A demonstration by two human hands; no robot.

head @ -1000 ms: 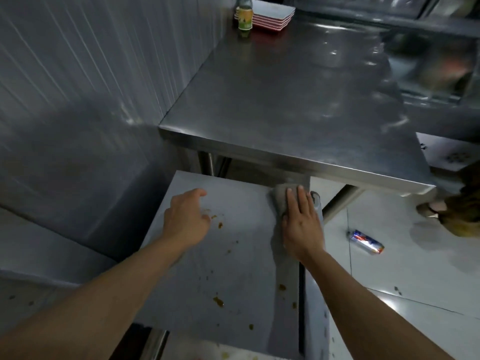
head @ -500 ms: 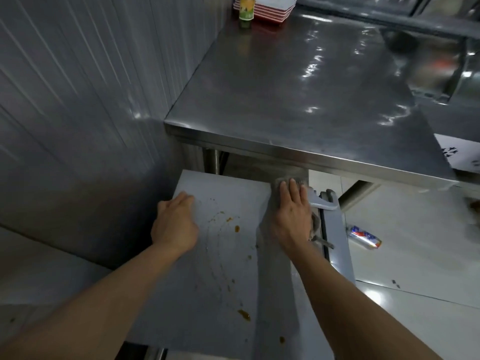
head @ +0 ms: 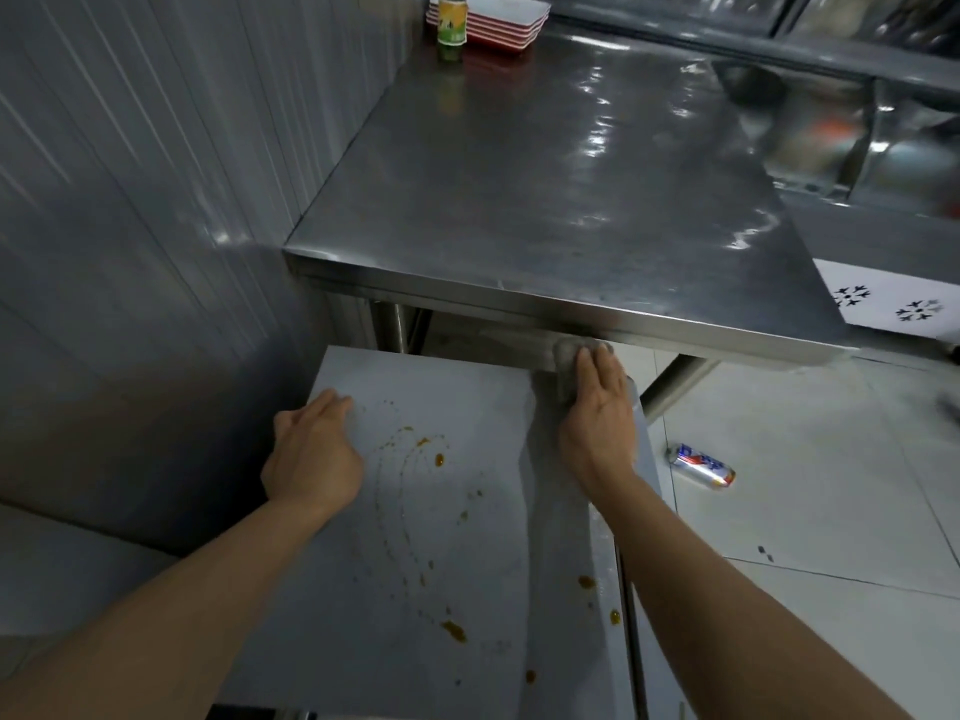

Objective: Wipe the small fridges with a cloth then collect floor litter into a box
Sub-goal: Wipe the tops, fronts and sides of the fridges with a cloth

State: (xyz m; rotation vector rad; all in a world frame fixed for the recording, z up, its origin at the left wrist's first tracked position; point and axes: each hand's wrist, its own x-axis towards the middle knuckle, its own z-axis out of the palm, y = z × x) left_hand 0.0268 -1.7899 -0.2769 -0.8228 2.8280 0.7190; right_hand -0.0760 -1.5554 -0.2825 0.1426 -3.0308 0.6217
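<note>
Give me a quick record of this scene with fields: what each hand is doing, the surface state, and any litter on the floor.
left hand: flat on the fridge top, holding nothing
right hand: pressing a grey cloth at the far edge
surface: orange-brown stains scattered, not yet wiped
floor litter: one drink can lying on its side on the tiles
steel table: bottle and stacked trays at the back

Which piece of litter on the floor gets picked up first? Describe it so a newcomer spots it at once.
Start at the steel table and look down past its right front leg to the pale tiled floor. There, just right of the small fridge being wiped, lies a drink can on its side. It is silver with red and blue markings, the only such object on the tiles.
</note>
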